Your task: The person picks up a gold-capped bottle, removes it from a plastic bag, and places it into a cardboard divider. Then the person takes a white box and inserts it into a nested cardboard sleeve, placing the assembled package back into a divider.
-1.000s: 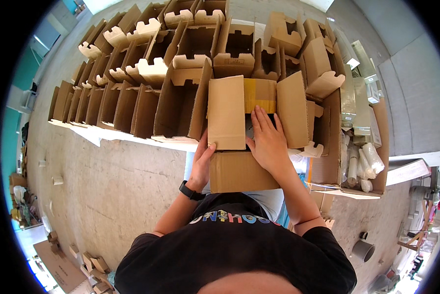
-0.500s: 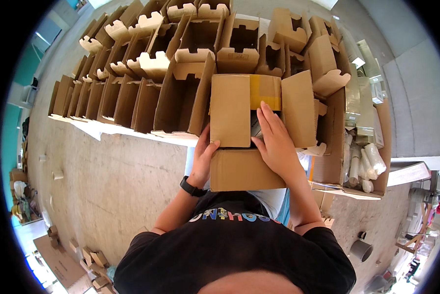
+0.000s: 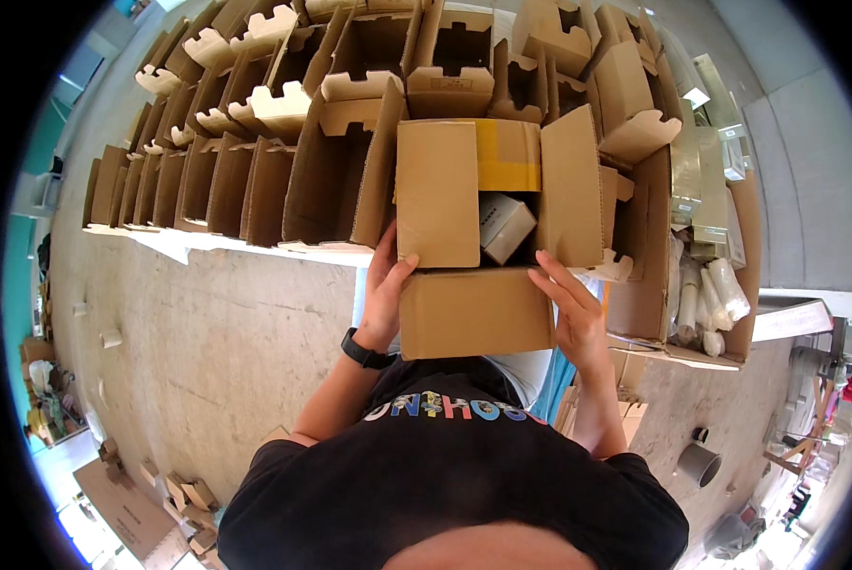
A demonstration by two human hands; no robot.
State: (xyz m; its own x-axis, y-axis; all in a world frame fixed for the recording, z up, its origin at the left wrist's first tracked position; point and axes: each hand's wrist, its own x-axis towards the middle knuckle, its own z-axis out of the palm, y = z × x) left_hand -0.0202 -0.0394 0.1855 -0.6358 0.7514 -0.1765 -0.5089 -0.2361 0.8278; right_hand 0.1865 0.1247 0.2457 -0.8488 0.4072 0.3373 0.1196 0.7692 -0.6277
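At the frame's centre, the carton (image 3: 477,312) is being gripped along its left side by the left hand (image 3: 380,296). The right hand (image 3: 580,321), just shifted off the opening, is being rested, fingers loosely extended, at its right corner, leaving the white box (image 3: 505,226) inside exposed.

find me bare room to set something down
Bare floor lies between the left forearm, the cardboard bins above and the loose cardboard pieces lower left. The bins stand packed together; wrapped rolls and boxes crowd the carton at right.
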